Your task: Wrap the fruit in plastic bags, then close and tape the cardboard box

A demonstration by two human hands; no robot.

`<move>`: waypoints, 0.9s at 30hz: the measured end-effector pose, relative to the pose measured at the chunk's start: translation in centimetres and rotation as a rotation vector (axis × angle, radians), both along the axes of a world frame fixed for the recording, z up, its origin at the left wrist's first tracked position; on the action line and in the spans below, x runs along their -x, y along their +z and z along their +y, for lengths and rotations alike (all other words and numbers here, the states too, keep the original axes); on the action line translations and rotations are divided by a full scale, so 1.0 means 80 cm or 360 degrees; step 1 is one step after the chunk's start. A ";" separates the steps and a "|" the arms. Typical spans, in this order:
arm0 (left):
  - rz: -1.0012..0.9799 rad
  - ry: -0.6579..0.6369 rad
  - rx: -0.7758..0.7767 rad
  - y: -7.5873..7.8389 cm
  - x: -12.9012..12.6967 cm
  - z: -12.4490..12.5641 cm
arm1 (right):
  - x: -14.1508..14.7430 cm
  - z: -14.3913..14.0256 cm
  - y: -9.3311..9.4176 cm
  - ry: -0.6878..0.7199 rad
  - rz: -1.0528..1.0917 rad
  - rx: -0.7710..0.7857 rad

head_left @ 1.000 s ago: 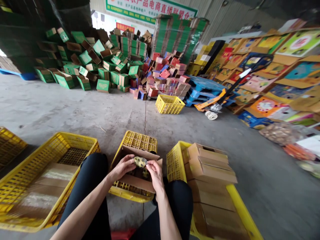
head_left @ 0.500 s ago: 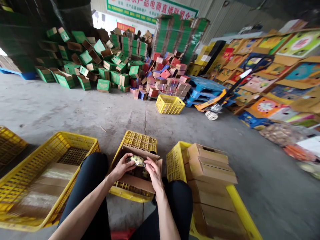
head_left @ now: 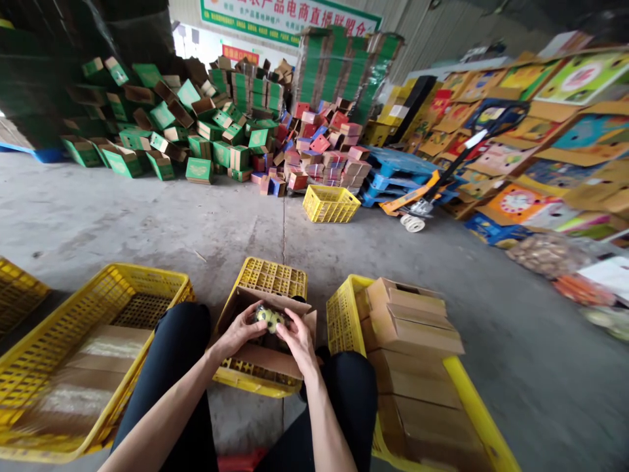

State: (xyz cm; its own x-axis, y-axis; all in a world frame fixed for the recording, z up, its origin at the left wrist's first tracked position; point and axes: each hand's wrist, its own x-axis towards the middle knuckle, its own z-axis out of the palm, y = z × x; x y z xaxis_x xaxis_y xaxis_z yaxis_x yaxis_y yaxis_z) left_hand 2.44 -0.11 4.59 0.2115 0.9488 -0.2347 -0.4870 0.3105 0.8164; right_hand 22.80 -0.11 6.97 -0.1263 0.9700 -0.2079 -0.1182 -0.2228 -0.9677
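Now that the right hand (head_left: pixel 298 337) has closed in, I have the spotted bundle (head_left: pixel 270 319) grasped between it and the left hand (head_left: pixel 242 330), over the open box (head_left: pixel 270 359); it seems better steadied for handling.

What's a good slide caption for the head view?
Two hands hold a dark-spotted yellowish item over an open carton, with yellow crates on either side.
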 end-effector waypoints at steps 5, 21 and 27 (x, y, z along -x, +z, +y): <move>0.0043 -0.0060 -0.0016 -0.002 0.001 0.005 | -0.003 0.002 0.002 -0.0019 -0.0109 -0.0172; 0.0143 -0.0074 -0.0212 0.002 0.005 0.006 | -0.004 0.002 0.007 0.0084 -0.0116 -0.0254; 0.0138 -0.0083 -0.0073 -0.004 0.004 0.007 | -0.003 -0.004 0.016 0.0073 -0.0126 -0.0172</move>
State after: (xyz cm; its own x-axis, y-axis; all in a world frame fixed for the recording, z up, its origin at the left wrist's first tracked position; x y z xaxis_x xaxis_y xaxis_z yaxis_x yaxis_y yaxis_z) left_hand 2.12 0.42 4.26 0.2415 0.9472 -0.2108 -0.3983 0.2949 0.8686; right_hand 23.05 -0.46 8.26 -0.1584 0.9808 -0.1136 -0.0324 -0.1201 -0.9922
